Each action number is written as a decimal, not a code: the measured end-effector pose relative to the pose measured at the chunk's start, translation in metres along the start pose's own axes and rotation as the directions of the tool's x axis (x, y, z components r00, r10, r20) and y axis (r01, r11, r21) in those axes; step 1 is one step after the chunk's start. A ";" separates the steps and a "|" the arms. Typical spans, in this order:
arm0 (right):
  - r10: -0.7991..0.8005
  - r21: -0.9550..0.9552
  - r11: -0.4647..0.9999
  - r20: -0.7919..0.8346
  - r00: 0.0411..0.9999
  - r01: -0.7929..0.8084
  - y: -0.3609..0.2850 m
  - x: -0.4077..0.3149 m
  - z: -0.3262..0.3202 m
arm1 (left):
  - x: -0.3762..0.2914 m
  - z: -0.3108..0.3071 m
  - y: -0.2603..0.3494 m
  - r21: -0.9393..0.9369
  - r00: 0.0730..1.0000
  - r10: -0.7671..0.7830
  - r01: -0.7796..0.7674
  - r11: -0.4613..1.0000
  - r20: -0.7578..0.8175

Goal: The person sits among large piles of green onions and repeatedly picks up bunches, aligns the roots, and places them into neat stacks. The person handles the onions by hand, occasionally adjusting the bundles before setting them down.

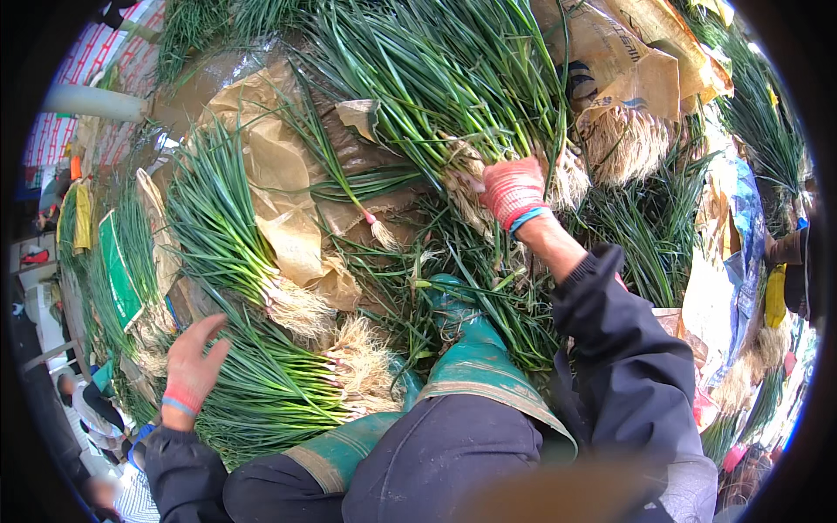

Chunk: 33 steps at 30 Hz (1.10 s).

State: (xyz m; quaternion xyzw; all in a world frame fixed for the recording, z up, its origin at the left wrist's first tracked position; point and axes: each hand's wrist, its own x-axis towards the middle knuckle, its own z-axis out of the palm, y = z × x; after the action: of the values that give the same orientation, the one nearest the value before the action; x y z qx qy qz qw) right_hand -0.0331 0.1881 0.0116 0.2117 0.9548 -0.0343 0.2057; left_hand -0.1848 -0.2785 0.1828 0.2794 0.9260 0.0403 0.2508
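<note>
My right hand [514, 188], in a red-and-white knit glove with a blue cuff, is curled around the bulb ends of green onions in a large pile [451, 85]. Its fingertips are hidden among the roots. My left hand [196, 363], gloved alike, is empty with its fingers apart. Beside it lies a bunch of green onions [281, 386], roots pointing right. Another bunch [229, 229] rests above that one, its pale roots [297, 307] towards me. A single green onion [353, 196] with a pinkish bulb lies between this bunch and the large pile.
My green rubber boots [471, 353] stand amid loose onion leaves [418, 314]. Brown plastic sheeting [281, 163] lies under the bunches. A printed tan sack [621, 65] covers more onions at upper right. A grey pipe [95, 103] juts in at left. Other people [98, 412] are at lower left.
</note>
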 end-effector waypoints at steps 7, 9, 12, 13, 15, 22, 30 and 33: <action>-0.109 0.697 0.708 -0.047 0.993 0.111 -0.010 -0.035 0.024 | 0.096 0.122 0.156 -0.713 0.948 0.167 0.080 0.696 0.270; 0.034 0.264 0.957 -0.507 0.861 0.117 -0.016 -0.024 0.028 | 0.107 0.170 0.187 -0.886 0.962 0.128 0.165 0.432 0.242; 0.109 0.055 0.994 -0.265 0.958 -0.098 -0.018 -0.003 0.020 | 0.111 0.214 0.211 -0.964 0.983 0.027 0.171 0.203 0.180; 0.097 0.118 0.991 -0.255 0.962 -0.069 -0.019 0.000 0.015 | 0.110 0.221 0.216 -0.950 0.964 -0.051 0.266 0.164 0.261; 0.066 0.233 0.972 -0.228 0.971 -0.011 -0.022 -0.013 0.009 | 0.107 0.232 0.224 -0.981 0.976 -0.102 0.193 0.021 0.190; -0.271 0.503 0.823 -0.065 0.960 0.266 -0.040 -0.093 0.036 | 0.103 0.252 0.230 -0.946 0.959 0.017 0.280 -0.162 0.281; -0.027 0.662 0.749 0.049 0.998 -0.012 -0.029 -0.041 0.055 | 0.062 0.258 0.215 -0.565 0.838 0.546 0.439 -0.698 -0.023; -0.036 0.951 0.298 0.099 0.994 -0.084 -0.031 -0.044 0.056 | 0.056 0.254 0.220 -0.682 0.888 0.411 0.431 -0.591 0.206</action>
State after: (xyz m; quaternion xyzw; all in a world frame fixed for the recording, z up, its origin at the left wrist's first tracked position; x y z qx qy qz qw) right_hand 0.0109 0.1341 -0.0221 0.3045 0.7337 -0.6008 0.0889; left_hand 0.0082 -0.0798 -0.0162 -0.1189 0.2658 0.7720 0.5651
